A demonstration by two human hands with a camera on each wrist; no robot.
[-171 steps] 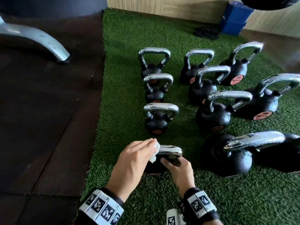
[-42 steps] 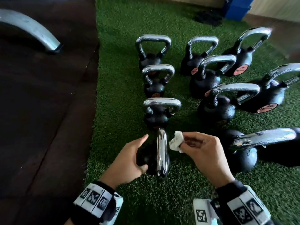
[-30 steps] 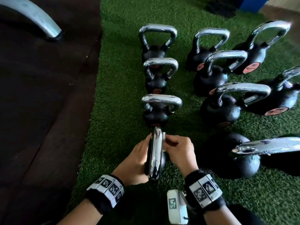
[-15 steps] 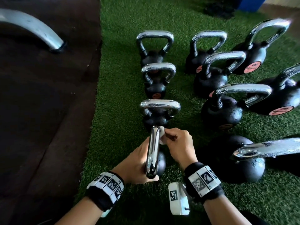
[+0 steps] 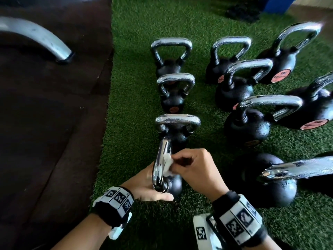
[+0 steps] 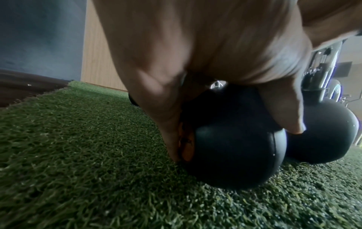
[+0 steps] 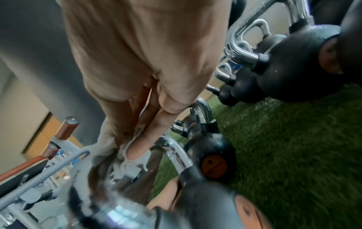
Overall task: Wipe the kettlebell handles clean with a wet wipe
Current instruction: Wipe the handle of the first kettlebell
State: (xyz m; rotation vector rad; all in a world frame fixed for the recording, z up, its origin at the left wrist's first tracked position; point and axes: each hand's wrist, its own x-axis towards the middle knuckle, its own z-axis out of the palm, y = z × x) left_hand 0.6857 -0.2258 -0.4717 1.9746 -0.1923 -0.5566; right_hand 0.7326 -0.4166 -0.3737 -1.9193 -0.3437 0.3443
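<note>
Kettlebell handle (image 5: pixel 161 166), head view: beside my right hand (image 5: pixel 195 173), whose fingers pinch the wet wipe (image 5: pixel 168 164) against the chrome; it could slide off if the pinch loosens.
Left wrist view: my left hand (image 6: pixel 205 51) curls round the nearest kettlebell (image 6: pixel 233 144); a weak hold may let it roll on the turf (image 6: pixel 78 170).
Right wrist view: fingertips (image 7: pixel 137 150) press the wipe; the neighbouring kettlebell (image 7: pixel 207 153) is near, so knuckles may knock it.

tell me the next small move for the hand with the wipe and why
Probably slide the wet wipe along the chrome handle toward its near end. The right hand pinches the wipe against the handle's right side about midway, while the left hand steadies the nearest kettlebell, so the near stretch looks not yet covered.
</note>
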